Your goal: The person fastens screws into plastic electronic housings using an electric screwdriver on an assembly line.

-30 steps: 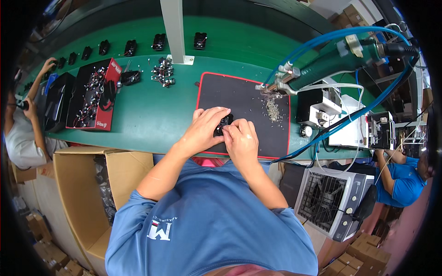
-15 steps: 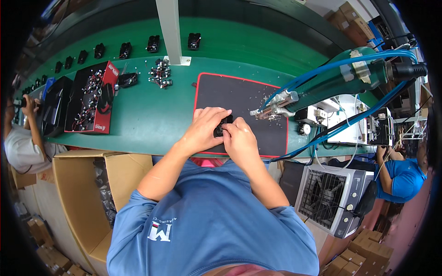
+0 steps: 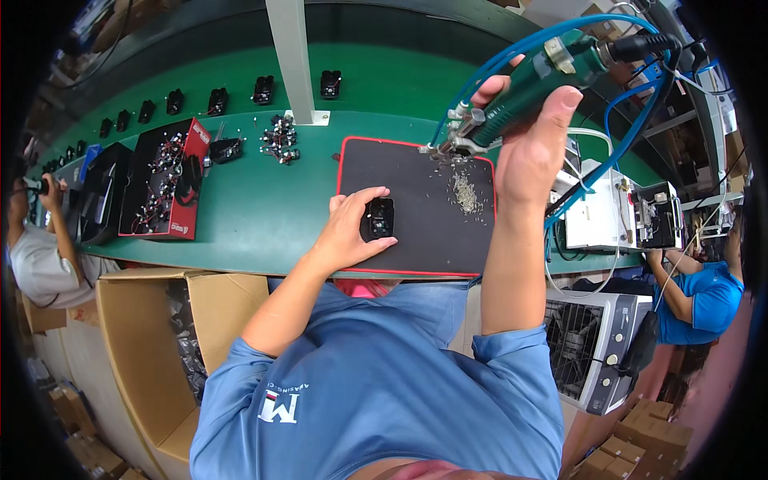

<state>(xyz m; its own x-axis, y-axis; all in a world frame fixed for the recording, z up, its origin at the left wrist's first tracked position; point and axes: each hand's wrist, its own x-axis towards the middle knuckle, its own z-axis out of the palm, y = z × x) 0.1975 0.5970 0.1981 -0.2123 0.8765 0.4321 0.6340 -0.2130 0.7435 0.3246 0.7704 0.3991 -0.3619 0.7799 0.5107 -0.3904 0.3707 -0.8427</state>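
I see a small black housing (image 3: 382,218) lying centrally, the green driver (image 3: 522,93) raised past one o'clock, tip toward eight.

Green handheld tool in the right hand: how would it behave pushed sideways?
The green handheld tool would probably stay stiff: its thick body looks rigid. The blue hoses looping off it would likely flex and tug. Its metal nose may make it tip-heavy in the right hand.

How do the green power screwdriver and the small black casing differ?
The green power screwdriver is long; the black casing is compact and boxy. The right hand holds the screwdriver raised and tilted; the left hand holds the casing flat on the mat. Both are held one-handed.
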